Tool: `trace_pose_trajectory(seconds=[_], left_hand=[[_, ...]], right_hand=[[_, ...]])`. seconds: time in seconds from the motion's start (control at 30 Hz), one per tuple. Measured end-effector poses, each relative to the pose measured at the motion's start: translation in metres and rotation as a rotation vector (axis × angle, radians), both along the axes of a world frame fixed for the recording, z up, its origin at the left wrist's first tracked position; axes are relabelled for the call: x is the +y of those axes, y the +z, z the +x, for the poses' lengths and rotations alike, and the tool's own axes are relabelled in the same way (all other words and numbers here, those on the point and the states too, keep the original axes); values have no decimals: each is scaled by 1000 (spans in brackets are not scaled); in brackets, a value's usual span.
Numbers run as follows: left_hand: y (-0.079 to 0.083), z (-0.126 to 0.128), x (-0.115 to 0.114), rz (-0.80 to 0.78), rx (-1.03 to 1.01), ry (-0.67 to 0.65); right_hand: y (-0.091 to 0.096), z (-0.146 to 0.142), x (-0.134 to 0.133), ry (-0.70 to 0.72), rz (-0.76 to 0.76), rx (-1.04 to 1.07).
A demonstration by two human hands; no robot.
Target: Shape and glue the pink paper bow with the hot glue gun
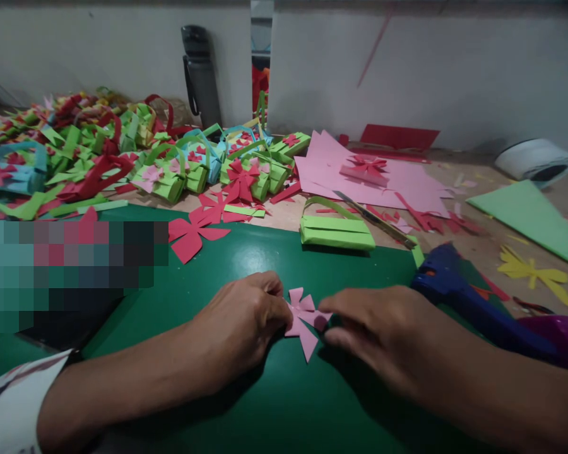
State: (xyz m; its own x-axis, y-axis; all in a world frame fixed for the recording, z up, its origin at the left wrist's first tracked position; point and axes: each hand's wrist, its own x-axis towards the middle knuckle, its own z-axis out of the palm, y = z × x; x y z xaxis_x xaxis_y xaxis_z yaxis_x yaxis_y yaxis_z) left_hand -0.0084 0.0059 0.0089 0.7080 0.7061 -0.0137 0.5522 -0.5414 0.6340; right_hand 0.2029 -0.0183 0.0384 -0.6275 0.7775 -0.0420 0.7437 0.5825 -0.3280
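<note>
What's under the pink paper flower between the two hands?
The green surface shows around the pink paper flower and between its petals. Whatever lies directly beneath the petals, or behind the left hand, is covered.

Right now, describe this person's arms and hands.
The left hand and right hand wear no gloves. The left arm has a white sleeve with dark markings, ending short of the wrist; no sleeve shows on the right arm.
</note>
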Motion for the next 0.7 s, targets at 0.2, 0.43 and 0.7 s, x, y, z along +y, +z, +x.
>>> trace_pose_trajectory(seconds=[0.2,0.43,0.7], left_hand=[[0,2,0,10,-8,22],[2,1,-1,-11,-15,30],[9,2,-2,-122,-104,6]], right_hand=[[-2,-9,-22,505,512,-238],[-9,-13,-20,573,672,-265],[-6,2,-7,560,711,-269]])
